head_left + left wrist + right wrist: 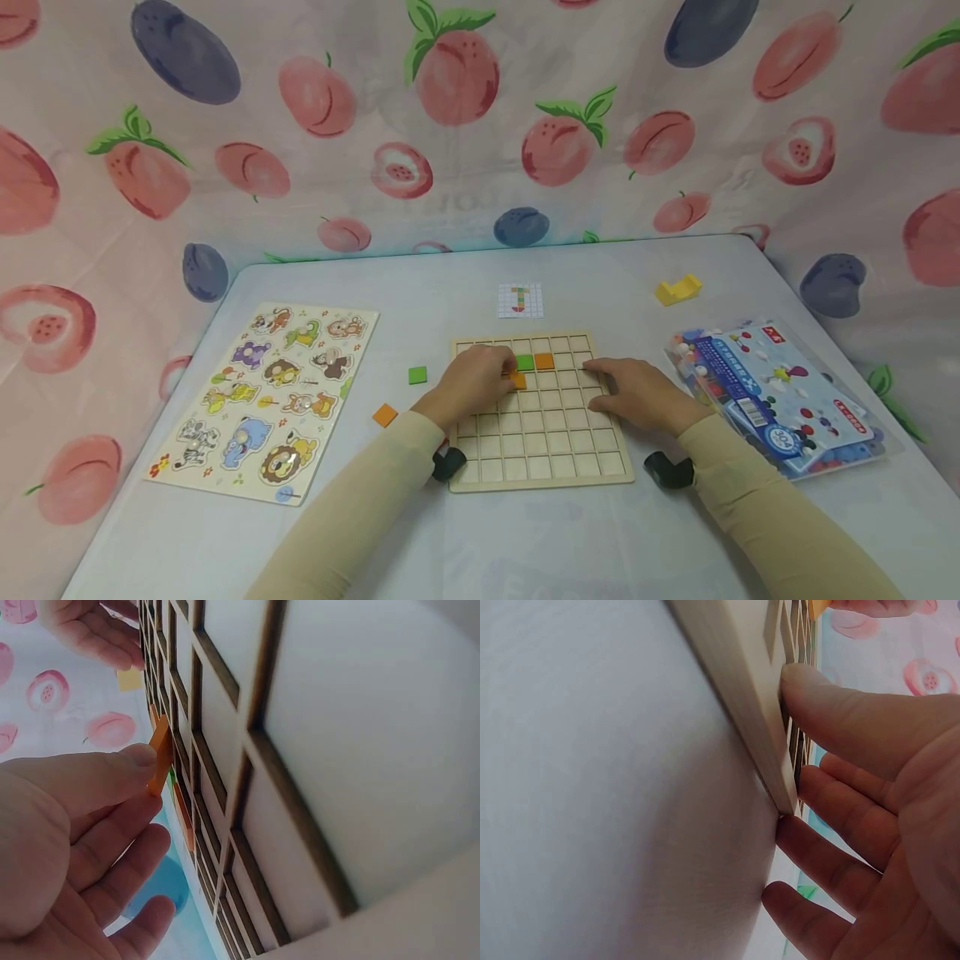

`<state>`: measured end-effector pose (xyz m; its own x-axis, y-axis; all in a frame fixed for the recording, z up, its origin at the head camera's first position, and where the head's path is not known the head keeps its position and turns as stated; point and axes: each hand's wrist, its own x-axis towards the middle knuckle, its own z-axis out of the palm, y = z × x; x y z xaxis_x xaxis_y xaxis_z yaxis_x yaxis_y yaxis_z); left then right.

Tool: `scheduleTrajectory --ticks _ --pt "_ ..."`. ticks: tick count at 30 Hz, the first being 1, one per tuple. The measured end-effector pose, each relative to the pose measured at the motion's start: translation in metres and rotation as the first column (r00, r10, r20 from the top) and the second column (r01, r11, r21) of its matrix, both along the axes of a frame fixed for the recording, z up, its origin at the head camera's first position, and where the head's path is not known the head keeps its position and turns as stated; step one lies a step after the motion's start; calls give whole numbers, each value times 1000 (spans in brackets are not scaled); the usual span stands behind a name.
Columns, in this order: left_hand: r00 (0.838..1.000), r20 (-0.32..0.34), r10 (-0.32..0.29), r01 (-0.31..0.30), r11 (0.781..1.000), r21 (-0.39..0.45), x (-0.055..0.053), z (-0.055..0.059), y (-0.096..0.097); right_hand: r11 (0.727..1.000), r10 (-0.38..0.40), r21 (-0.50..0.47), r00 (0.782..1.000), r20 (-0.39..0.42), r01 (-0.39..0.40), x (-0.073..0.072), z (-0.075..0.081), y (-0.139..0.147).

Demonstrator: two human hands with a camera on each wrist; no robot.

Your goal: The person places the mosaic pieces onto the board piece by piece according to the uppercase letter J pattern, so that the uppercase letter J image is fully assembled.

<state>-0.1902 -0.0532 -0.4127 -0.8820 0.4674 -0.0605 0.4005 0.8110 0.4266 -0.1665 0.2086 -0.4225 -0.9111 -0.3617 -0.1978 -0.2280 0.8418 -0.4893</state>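
Note:
Between thumb and fingertips, my left hand [474, 379] pinches an orange square tile [160, 755], held tilted on edge over the wooden grid board [543, 446]. Just beyond that tile, a green tile [524, 362] and an orange tile [543, 361] lie side by side in the grid. Another orange tile [184, 817] shows past my fingers in the left wrist view; my hand covers it in the head view. At the board's right edge rests my right hand [641, 392], thumb over the frame and fingers loosely extended along the side.
Left of the board lie a loose green tile [417, 375] and an orange tile [385, 415]. Farther left is an animal puzzle board [232, 425]. A small pattern card [531, 310] lies behind the grid. At right are a yellow piece [678, 290] and a bag [795, 392] of coloured pieces.

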Motion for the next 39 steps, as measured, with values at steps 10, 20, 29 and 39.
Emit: scheduleTrajectory --ticks 10,20,29,39 --pt "1000 -5 -15 15 1000 -2 -1 -1 4 1000 1 3 1000 -8 -1 0 -1 0" --pt "1000 3 -21 21 999 -31 -3 -4 8 1000 -4 5 1000 -2 4 0 0 0" --pt "1000 9 -15 15 999 -40 -1 -4 11 1000 1 -2 1000 -2 -1 0 -1 1" --pt "1000 -6 -19 19 999 -40 -1 -4 11 1000 4 3 1000 -7 -4 0 -1 1"
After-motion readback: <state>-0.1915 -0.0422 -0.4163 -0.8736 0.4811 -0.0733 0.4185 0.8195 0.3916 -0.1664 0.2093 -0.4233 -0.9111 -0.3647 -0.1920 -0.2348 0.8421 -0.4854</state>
